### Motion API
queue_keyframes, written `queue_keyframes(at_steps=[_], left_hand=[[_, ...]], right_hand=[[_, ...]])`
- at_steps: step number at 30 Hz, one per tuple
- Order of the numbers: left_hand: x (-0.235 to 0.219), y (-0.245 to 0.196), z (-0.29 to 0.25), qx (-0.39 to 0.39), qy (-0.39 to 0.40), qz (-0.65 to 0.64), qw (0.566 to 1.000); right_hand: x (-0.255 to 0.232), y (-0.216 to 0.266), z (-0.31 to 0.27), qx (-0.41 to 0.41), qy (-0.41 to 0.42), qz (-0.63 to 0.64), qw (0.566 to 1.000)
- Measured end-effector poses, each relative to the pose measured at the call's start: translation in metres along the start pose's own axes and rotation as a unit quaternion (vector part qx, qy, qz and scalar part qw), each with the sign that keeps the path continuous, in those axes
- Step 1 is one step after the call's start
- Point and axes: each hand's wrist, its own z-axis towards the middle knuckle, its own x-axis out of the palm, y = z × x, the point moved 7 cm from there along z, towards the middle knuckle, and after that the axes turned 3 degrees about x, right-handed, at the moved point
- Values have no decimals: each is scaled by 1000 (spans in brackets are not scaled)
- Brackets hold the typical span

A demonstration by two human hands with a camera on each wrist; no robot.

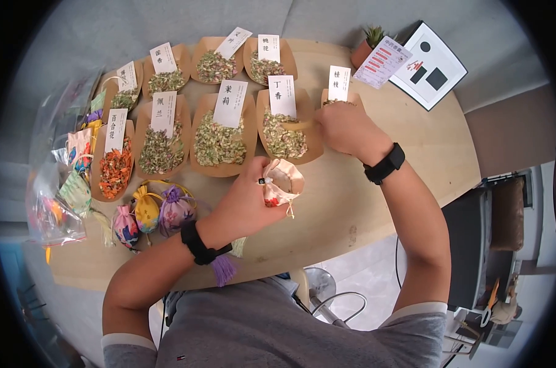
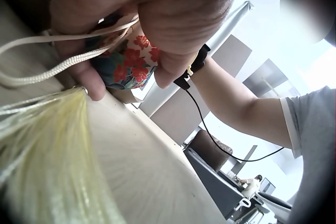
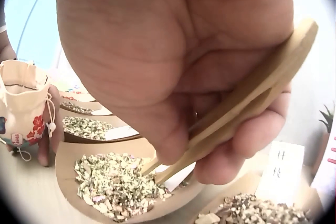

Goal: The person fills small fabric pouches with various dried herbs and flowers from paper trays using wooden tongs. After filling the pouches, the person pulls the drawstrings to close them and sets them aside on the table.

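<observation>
Sachet [image 1: 280, 195] gapes at centre, gripped by left hand [image 1: 246, 199]; right hand [image 1: 350, 127] pinches wooden tongs [image 1: 300, 125] at herbs [image 1: 285, 142], 1 o'clock. I count three cinched sachets [image 1: 146, 212], 8 o'clock; this one's cinching remains, I judge.

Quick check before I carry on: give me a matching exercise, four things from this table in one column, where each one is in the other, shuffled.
Things
1. open floral pouch
2. wooden tongs
3. yellow pouch
4. potted plant

Places
A. between the pink pouch and the purple pouch
B. beside the printed card, at the back of the table
C. in the left hand
D. in the right hand

Right pairs: 1-C, 2-D, 3-A, 4-B
</observation>
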Motion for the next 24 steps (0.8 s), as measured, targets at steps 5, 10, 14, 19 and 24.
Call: queue_keyframes(at_steps=[5, 10, 14, 19, 24], left_hand=[[-1, -2, -1, 10, 5, 40, 999], [1, 2, 0, -12, 6, 13, 1000], [1, 2, -1, -7, 1, 3, 1000], [0, -3, -1, 55, -6, 90, 994], [1, 2, 0, 13, -10, 25, 1000]], right_hand=[[-7, 14, -12, -13, 50, 117, 992], [-8, 24, -23, -29, 18, 112, 993], [-6, 31, -26, -56, -39, 64, 996], [-15, 27, -31, -31, -66, 83, 994], [-29, 14, -38, -36, -96, 86, 991]])
